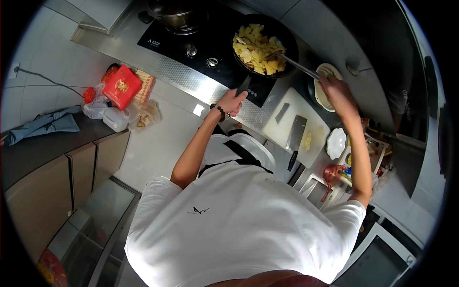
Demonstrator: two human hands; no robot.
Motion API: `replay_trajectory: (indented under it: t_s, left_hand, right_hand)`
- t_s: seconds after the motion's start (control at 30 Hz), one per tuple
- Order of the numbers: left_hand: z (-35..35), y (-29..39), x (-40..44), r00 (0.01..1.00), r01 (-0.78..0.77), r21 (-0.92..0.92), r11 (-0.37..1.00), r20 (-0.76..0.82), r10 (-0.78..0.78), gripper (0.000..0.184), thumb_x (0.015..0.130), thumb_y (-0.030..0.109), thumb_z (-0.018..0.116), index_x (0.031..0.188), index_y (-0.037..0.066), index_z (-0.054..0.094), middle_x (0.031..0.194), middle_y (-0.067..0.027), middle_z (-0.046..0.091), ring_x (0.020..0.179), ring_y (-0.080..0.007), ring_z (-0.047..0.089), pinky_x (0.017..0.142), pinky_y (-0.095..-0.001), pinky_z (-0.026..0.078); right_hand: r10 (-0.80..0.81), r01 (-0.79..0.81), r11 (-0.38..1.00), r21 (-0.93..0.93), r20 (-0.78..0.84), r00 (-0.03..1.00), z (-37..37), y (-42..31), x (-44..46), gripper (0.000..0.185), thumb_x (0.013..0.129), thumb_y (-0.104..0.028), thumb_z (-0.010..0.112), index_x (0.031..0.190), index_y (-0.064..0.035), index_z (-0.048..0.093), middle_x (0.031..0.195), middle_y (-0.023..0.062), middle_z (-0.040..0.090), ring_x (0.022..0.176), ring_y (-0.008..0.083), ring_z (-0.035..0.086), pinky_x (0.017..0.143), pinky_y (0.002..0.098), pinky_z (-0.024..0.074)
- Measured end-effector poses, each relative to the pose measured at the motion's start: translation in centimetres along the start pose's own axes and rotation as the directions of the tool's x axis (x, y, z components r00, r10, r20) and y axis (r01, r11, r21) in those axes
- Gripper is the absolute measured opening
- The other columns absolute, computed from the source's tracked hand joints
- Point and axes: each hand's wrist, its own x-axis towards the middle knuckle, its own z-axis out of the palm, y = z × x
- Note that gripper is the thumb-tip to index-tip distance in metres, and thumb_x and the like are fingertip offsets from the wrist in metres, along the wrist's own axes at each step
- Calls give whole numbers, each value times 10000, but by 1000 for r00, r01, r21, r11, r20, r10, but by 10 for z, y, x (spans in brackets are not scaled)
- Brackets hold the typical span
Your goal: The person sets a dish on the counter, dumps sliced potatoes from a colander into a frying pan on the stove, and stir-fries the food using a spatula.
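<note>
My left hand (233, 102) is closed around the black handle of a dark frying pan (289, 48) on the gas stove (217, 36). Pale yellow slices (256, 52), which look like potato, fill much of the pan. From the right, my right hand (338, 92) grips a long-handled metal spatula (302, 66). Its head is down among the slices and partly hidden by them. Below the pan, a white cutting board (275, 126) carries a cleaver (296, 133), a small grey blade-like piece (282, 112) and some chopped pale bits (308, 141).
A lidded pot (177, 19) stands on the stove's left burner. Near my right forearm are a light-coloured basket (330, 71), a white scalloped dish (336, 143) and a red strainer-like item (331, 176). On the left counter sit a red bag (122, 87) and a white jug (115, 118).
</note>
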Motion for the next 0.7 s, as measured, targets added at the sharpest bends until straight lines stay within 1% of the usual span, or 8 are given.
replay_trajectory:
  t_s: [0.1,0.17,0.23,0.37,0.4,0.5,0.63,0.7]
  left_hand:
    - [-4,-5,4,1000,-1,14,1000,22,0,314,937,358,544,880,73,423,591,-9,412,389,-80,339,337,-245,269]
    - [-3,-2,1,1000,-2,15,1000,15,1,317,937,358,543,874,71,424,592,-9,413,392,-81,344,336,-245,272]
    - [-2,-3,1,1000,-3,13,1000,8,2,320,936,358,543,868,69,424,592,-9,415,394,-82,349,335,-246,276]
    - [-3,-4,3,1000,-19,34,999,2,19,317,937,353,541,849,70,430,595,-6,419,406,-85,364,347,-246,284]
    - [-3,-4,2,1000,-17,38,999,8,16,316,936,353,542,843,71,434,597,-5,421,411,-85,369,351,-245,288]
    - [-1,-1,0,1000,1,40,999,-4,-1,313,933,356,544,841,74,444,607,-3,427,415,-85,371,359,-241,291]
    - [-4,-1,2,1000,19,1,1000,6,-19,317,932,360,546,830,79,442,612,-5,425,418,-83,369,355,-243,287]
    - [-1,-3,2,1000,7,35,999,-2,-7,318,935,356,543,822,83,428,610,-6,418,419,-83,362,353,-248,281]
  right_hand:
    - [-29,32,999,34,-97,995,25,-9,17,214,899,-125,552,1088,-24,559,822,179,579,715,356,608,593,434,485]
    - [116,-111,991,68,-74,990,45,-12,25,225,893,-130,582,1085,-14,570,784,187,556,707,377,578,585,457,435]
    - [130,-128,992,22,-94,987,49,-14,27,181,891,-107,547,1055,-30,560,778,179,554,676,353,590,581,453,462]
    - [203,-157,961,228,-195,959,44,-1,21,144,912,-118,543,1044,-66,568,748,179,548,676,353,580,572,457,428]
    - [184,-136,972,193,-260,948,30,-3,20,132,913,-125,556,1022,-52,571,725,190,553,671,353,579,579,456,424]
    - [208,-169,973,155,-294,933,32,-1,15,147,909,-127,567,1027,-40,579,710,201,561,665,365,575,580,459,419]
    - [237,-190,953,235,-192,952,40,-16,6,217,905,-128,578,1080,-1,577,712,202,568,652,380,577,563,446,440]
    - [255,-189,948,257,-255,933,35,-20,3,222,899,-129,590,1073,9,583,712,201,577,656,375,587,563,433,452]
